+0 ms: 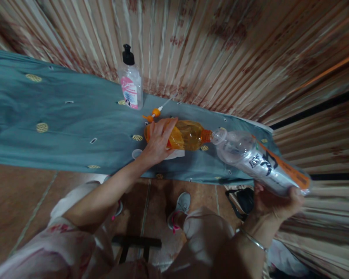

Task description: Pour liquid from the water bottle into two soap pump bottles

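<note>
My left hand (158, 141) has its fingers wrapped around the base end of the amber bottle (192, 135), which is over the cloth-covered table (75, 124) with its open neck toward my right side. The fingers of my right hand (279, 203) grasp the clear plastic bottle (264, 164) with the orange-and-silver label near its bottom, beyond the table's front edge. The two mouths meet, or very nearly; I can't tell whether they touch or overlap, nor whether anything is flowing.

That joint looks like the weak spot to me. With both bottles gripped far from their necks, a small turn of either wrist could part the mouths, and liquid would run onto the cloth. Squeezing the thin clear plastic too hard could buckle it and push a spurt out. A damp palm might let either bottle slip.

Behind my left fingers lies the orange pump head (156, 112) with its dip tube; a careless elbow or sleeve seems less likely to reach it, or the hand-soap pump bottle (130, 87) standing beyond.
</note>
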Demonstrator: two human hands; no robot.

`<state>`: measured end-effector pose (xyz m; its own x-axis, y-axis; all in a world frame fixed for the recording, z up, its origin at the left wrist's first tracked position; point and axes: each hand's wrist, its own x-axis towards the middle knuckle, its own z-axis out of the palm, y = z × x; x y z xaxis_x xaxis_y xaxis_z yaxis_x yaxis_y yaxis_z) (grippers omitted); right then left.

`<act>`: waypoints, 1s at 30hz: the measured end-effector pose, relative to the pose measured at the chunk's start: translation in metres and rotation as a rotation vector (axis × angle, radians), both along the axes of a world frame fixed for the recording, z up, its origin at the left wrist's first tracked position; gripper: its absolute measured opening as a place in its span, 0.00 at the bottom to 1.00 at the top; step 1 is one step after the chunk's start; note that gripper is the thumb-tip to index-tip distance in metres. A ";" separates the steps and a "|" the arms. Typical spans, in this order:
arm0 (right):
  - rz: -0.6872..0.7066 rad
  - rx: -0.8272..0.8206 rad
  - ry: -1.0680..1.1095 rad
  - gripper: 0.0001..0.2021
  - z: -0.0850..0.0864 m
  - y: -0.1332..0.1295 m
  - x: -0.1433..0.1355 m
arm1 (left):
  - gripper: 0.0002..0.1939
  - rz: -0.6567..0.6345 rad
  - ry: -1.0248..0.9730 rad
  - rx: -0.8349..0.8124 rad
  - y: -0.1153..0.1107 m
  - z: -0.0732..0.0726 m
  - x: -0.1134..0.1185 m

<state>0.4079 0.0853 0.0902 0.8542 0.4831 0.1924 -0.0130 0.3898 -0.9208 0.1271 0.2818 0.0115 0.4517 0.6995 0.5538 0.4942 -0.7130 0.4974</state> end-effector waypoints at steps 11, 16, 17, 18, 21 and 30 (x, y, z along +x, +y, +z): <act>-0.038 -0.008 0.006 0.22 -0.002 -0.002 0.000 | 0.48 0.000 -0.004 0.068 0.001 -0.003 0.000; -0.025 0.002 0.003 0.20 -0.002 -0.001 0.000 | 0.48 -0.033 -0.014 0.068 0.002 -0.003 -0.002; -0.021 0.008 -0.003 0.21 -0.001 -0.001 0.000 | 0.49 -0.037 -0.021 0.067 0.002 -0.004 -0.002; -0.017 0.014 -0.009 0.22 -0.001 0.000 -0.001 | 0.49 -0.039 -0.025 0.062 0.002 -0.004 -0.002; -0.016 0.021 -0.006 0.23 -0.001 0.000 -0.001 | 0.48 -0.033 -0.019 0.041 0.003 -0.004 -0.001; -0.010 0.027 0.021 0.27 0.001 0.000 -0.001 | 0.47 -0.022 -0.003 0.060 0.002 -0.004 -0.001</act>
